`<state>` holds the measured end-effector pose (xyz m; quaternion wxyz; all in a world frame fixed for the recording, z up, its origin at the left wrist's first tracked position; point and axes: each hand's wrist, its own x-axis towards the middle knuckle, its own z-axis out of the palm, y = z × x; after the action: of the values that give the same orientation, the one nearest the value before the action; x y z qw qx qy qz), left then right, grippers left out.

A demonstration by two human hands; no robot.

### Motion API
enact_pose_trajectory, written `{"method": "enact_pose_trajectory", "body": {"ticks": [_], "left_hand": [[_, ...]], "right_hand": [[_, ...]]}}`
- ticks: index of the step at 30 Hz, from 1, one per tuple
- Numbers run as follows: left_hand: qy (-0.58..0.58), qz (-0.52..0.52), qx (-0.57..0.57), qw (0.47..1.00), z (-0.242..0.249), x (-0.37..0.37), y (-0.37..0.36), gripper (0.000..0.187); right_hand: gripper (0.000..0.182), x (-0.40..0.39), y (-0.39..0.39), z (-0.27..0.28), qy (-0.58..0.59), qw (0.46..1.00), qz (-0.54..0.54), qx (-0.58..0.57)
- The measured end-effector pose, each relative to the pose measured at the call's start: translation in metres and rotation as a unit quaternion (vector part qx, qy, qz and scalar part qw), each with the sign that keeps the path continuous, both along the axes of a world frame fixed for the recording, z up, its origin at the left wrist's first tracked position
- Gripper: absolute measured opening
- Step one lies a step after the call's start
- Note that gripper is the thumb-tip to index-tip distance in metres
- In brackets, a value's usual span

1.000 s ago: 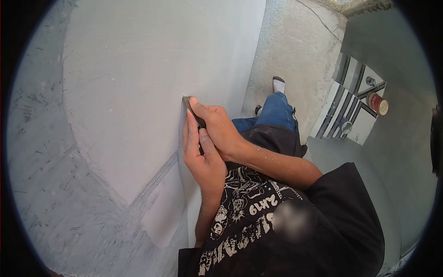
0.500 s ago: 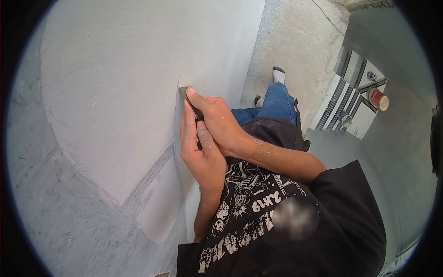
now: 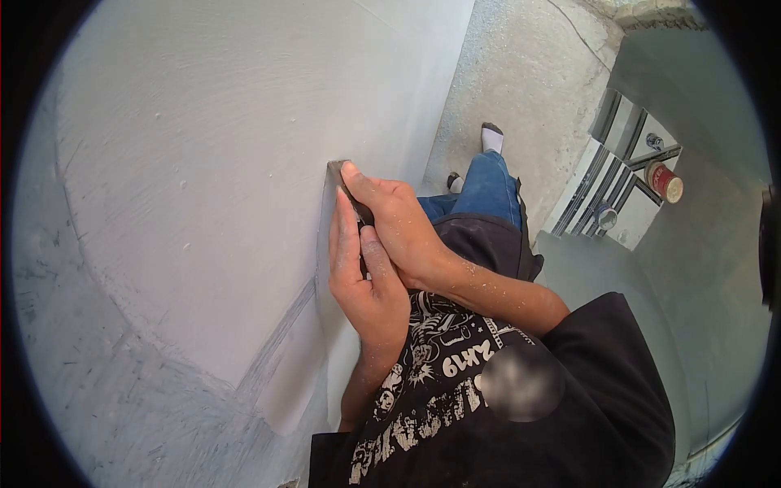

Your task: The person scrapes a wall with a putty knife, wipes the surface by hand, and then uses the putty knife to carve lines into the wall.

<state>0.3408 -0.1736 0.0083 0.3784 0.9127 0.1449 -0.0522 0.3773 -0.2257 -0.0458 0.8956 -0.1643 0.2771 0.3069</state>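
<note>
Right hand (image 3: 407,232), angled toward 10 o'clock, and left hand (image 3: 370,294), pointing toward 12, gripped scraper (image 3: 336,173), fingers closed narrowly. Scraper sat 11 o'clock from view's centre, tip against pale wall (image 3: 220,203).

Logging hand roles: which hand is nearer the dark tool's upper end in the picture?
Right. The right hand has its thumb on the dark tool beside that end; the left hand sits lower in view, its fingertips below that end.
</note>
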Motion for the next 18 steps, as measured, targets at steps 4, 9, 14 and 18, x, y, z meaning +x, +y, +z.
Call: {"method": "enact_pose_trajectory", "body": {"ticks": [4,9,14,18], "left_hand": [[-0.017,-0.021,0.027,0.999,-0.003,0.002,-0.009,0.043],[-0.003,-0.019,0.037,0.999,-0.005,-0.007,-0.002,0.045],[-0.006,-0.026,0.035,0.999,-0.005,-0.01,0.002,0.045],[-0.007,-0.013,0.029,0.999,-0.002,-0.001,-0.008,0.043]], "right_hand": [[0.042,0.005,-0.01,-0.001,0.0,1.0,0.013,-0.012],[0.041,-0.004,-0.002,0.0,0.004,1.0,0.002,-0.008],[0.041,-0.004,-0.002,0.001,0.006,1.0,0.008,-0.011],[0.041,0.003,-0.012,0.004,0.009,1.0,0.01,-0.004]]}}
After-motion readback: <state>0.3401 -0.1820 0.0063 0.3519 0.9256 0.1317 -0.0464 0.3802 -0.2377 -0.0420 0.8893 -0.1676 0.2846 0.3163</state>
